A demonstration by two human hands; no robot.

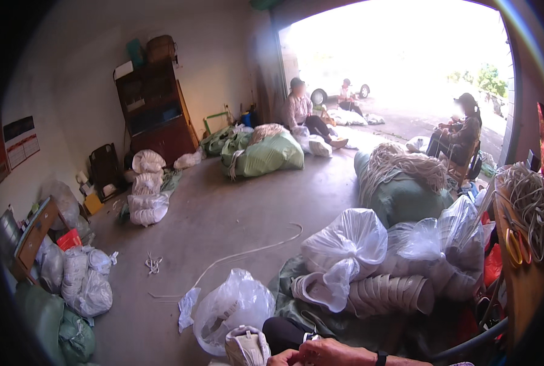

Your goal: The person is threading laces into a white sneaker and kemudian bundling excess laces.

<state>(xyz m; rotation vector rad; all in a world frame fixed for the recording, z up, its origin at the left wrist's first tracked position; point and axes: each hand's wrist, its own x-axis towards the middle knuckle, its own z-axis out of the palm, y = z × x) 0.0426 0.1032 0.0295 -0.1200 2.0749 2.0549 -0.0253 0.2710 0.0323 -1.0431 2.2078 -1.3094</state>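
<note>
At the lower edge, my right hand (330,352) reaches in from the right, its fingers curled and closed; a dark band circles the wrist. My left hand (282,358) meets it, fingers bent, mostly cut off by the picture's edge. What both hold between them is hidden. A small black-and-white piece (311,337) shows just above the right fingers. Beside my left hand stands a pale shoe upper (247,346) with lace rows. Behind it sits a crumpled clear plastic bag (235,308). My dark-clothed knee (282,332) is just beyond the hands.
Nested pale shoe uppers (385,294) and filled plastic bags (345,241) lie ahead to the right. Pale laces (400,165) drape a green sack (406,198). Orange-handled scissors (517,247) rest on a wooden table (522,293). Several people sit near the doorway. A loose cord (241,252) crosses the floor.
</note>
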